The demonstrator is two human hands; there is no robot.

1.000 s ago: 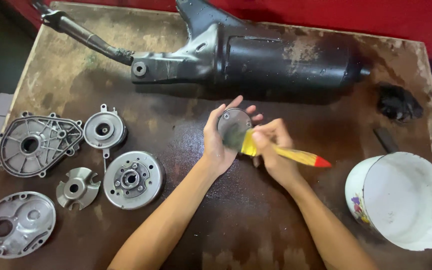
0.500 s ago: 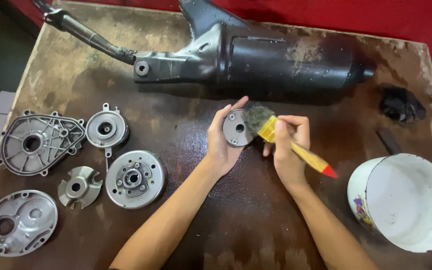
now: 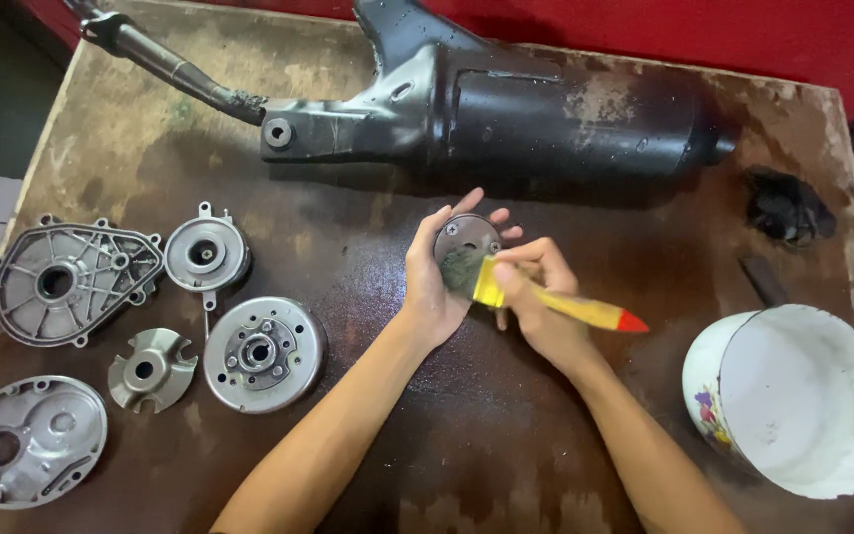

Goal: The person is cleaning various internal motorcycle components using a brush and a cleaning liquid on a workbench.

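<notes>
You're gripping a small round metal disc [image 3: 466, 240] in your left hand [image 3: 434, 287], right hand [image 3: 538, 302] clutching a yellow brush [image 3: 546, 300] against it, over the desk [image 3: 368, 178]

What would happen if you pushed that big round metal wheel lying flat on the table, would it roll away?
Probably not: the round metal wheel lies flat on the wooden table, so it would likely slide, not roll. It looks like thick solid metal, so probably heavy for its size and stiff. The tabletop looks wet, so it may feel slippery.
</notes>
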